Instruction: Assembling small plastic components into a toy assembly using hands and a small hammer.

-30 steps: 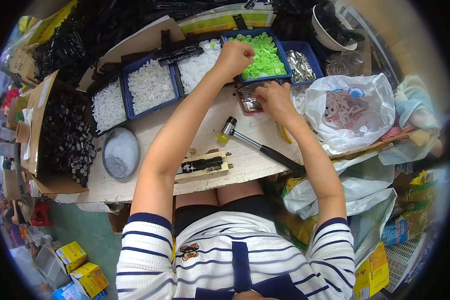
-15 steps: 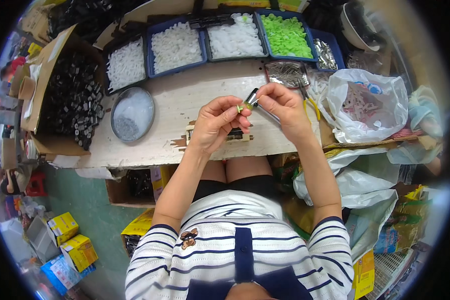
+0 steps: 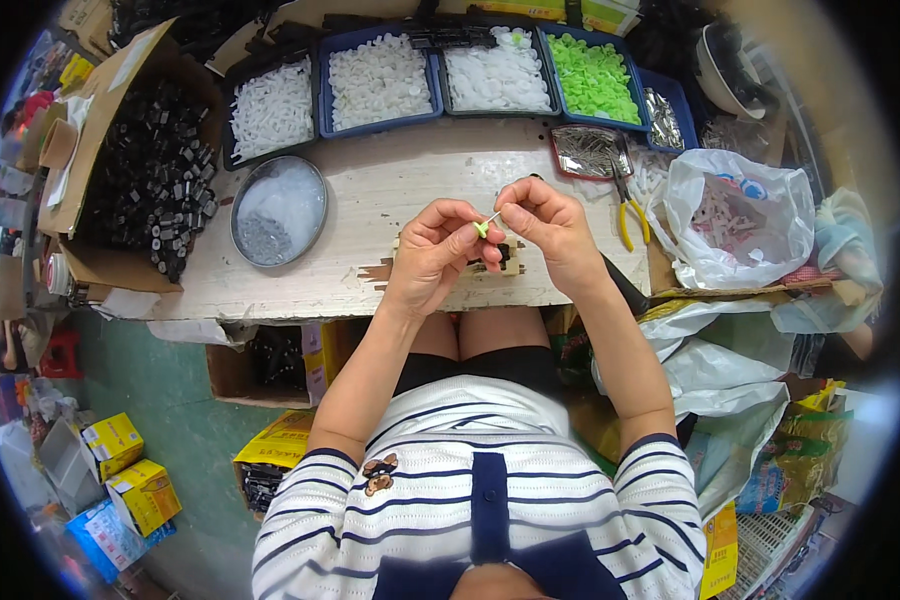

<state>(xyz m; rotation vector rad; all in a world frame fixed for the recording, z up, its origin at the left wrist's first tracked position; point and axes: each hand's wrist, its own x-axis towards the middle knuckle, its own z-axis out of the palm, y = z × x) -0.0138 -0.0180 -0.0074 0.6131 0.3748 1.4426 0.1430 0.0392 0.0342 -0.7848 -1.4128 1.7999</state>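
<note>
Both hands are raised close together over the near middle of the table. My left hand (image 3: 432, 252) is closed, pinching a small light-green plastic piece (image 3: 482, 229) between thumb and fingers. My right hand (image 3: 552, 236) pinches a thin metal pin (image 3: 492, 217) at the green piece; whether its tip is inside I cannot tell. Under the hands a small wooden fixture (image 3: 511, 258) is partly hidden. A dark long thing (image 3: 625, 289) shows beside my right wrist, mostly covered by the hand and arm.
Trays of white parts (image 3: 382, 82) and green parts (image 3: 592, 78) line the back. A round metal dish (image 3: 280, 212) and a carton of black parts (image 3: 160, 180) stand left. To the right are a box of pins (image 3: 590, 152), yellow-handled pliers (image 3: 630, 222) and a white plastic bag (image 3: 735, 215).
The dark, shiny thing at my fingertips is gone from there. The pin and green piece now show plainly between my hands. The whole view has shifted slightly.
</note>
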